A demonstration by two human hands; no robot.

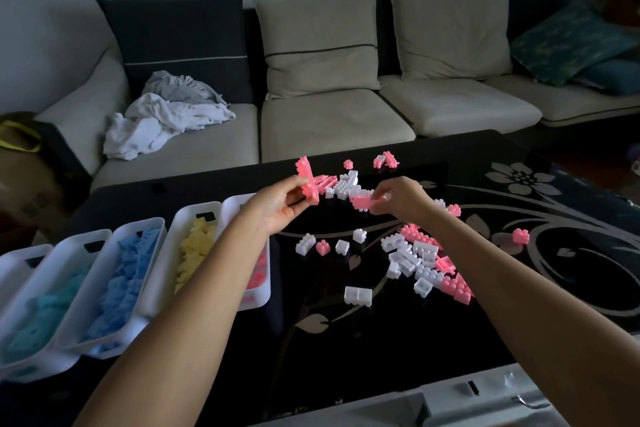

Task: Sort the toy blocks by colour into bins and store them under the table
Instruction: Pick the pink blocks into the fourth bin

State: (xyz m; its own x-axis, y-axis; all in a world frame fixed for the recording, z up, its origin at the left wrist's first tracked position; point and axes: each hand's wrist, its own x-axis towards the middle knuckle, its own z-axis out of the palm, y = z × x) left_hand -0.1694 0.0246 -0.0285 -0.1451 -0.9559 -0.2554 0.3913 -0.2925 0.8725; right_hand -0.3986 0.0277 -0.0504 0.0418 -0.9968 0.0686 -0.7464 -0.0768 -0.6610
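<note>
My left hand (pixel 277 206) grips a pink block (pixel 307 182) held up on edge above the black table (pixel 381 340). My right hand (pixel 403 199) pinches another pink block (pixel 363 203) beside a small heap of white blocks (pixel 344 187). Loose pink and white blocks (pixel 420 255) lie scattered under my right forearm. White bins stand in a row at the left: a pink bin (pixel 259 302) partly hidden by my left arm, a yellow bin (pixel 197 239), a blue bin (pixel 128 274) and a teal bin (pixel 48 308).
A sofa (pixel 332 114) with cushions and a pile of laundry (pixel 162 118) stands behind the table. A few pink blocks (pixel 386 159) lie near the far table edge. A white object (pixel 485 395) sits at the near right edge.
</note>
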